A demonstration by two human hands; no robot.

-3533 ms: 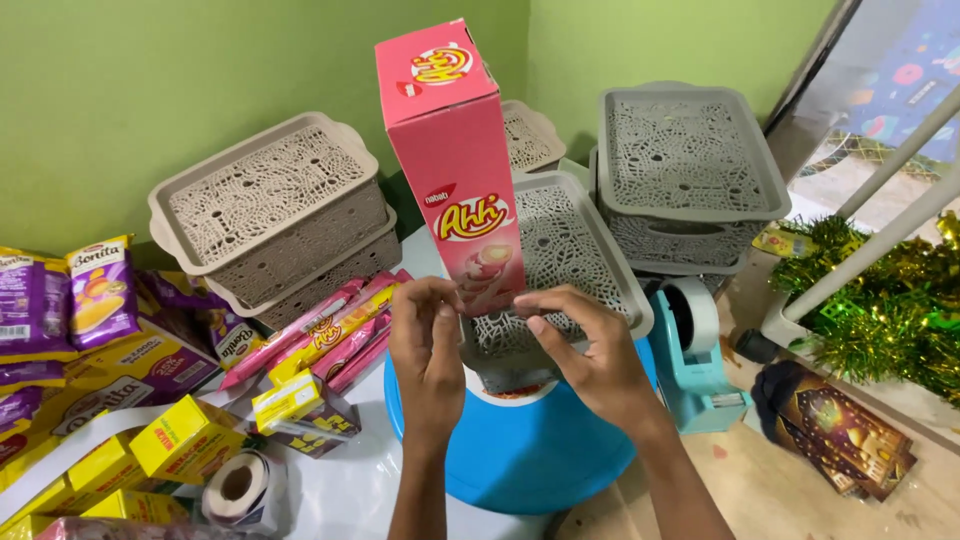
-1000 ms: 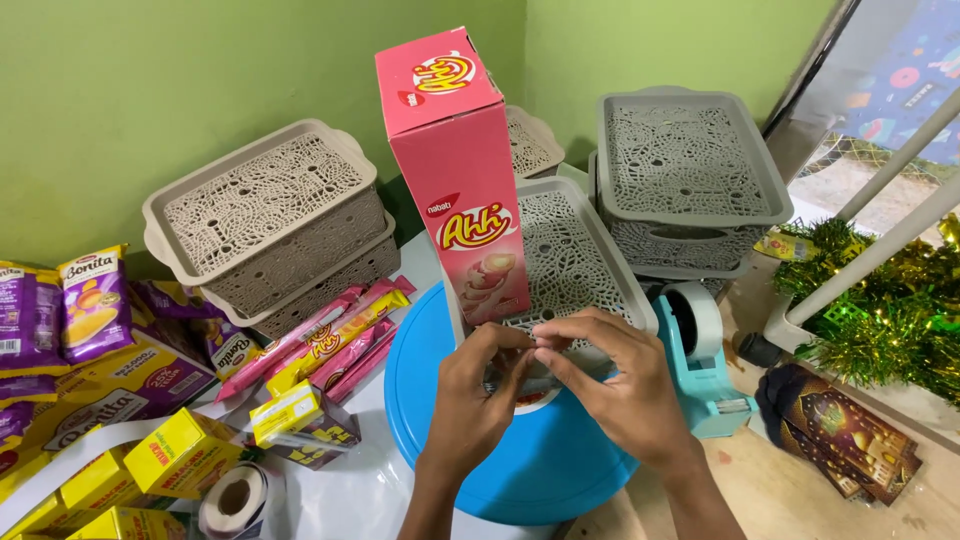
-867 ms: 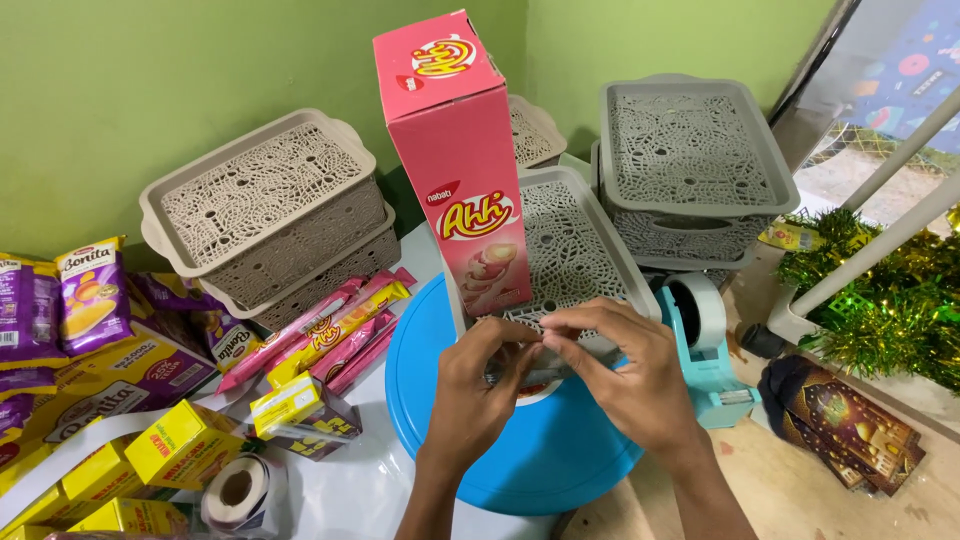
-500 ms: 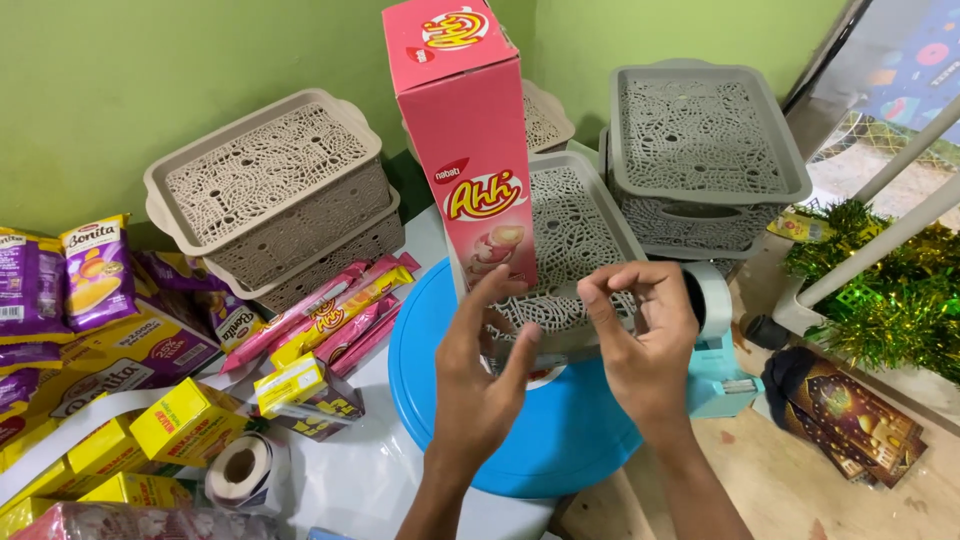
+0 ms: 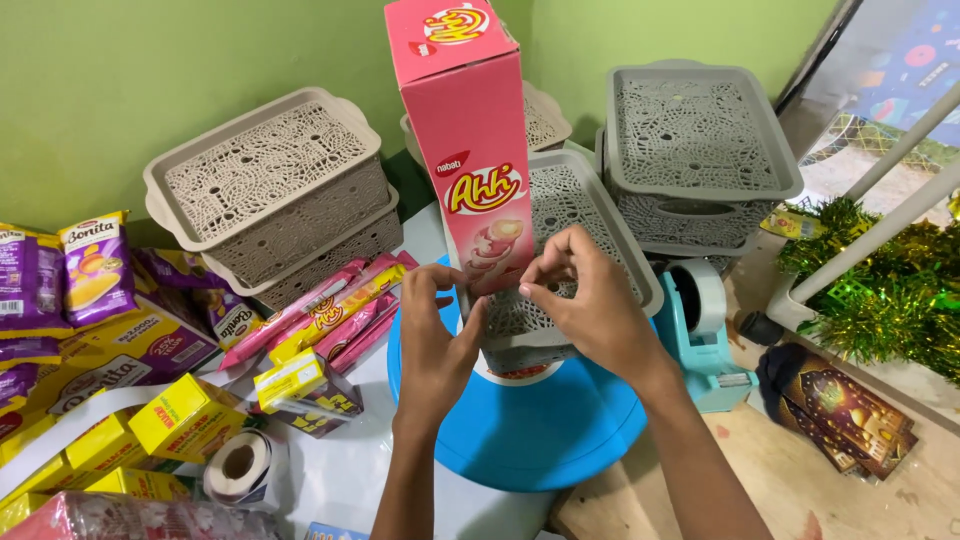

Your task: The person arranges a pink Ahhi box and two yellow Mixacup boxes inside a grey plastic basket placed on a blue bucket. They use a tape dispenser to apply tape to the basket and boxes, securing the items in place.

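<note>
Box: tall pink snack box (image 5: 470, 140) stands upright in the grey lattice basket (image 5: 590, 215), which sits on the blue round lid (image 5: 540, 430). I read it as leaning on the basket's near-left rim, though my hands hide the base.
L hand: my left hand (image 5: 435, 345) is at the box's lower front, thumb and forefinger pinched near the bottom edge, other fingers loosely curled.
R hand: my right hand (image 5: 590, 300) is just beside it, over the basket, fingertips pressed together in a pinch. What's between them I can't tell; maybe clear tape, too thin to see.
Progress: box is placed upright, so that bit looks done. Basket otherwise looks unfilled; fixing the box seems in hand, prob. early stage.
Nearby R: teal tape dispenser (image 5: 705, 335) next to the lid.
Nearby L: pink wafer sticks (image 5: 330, 310), yellow small boxes (image 5: 185, 415), tape roll (image 5: 240, 465), purple snack packs (image 5: 95, 270).
Behind: stacked grey baskets (image 5: 275, 195), more at (image 5: 695, 150).
</note>
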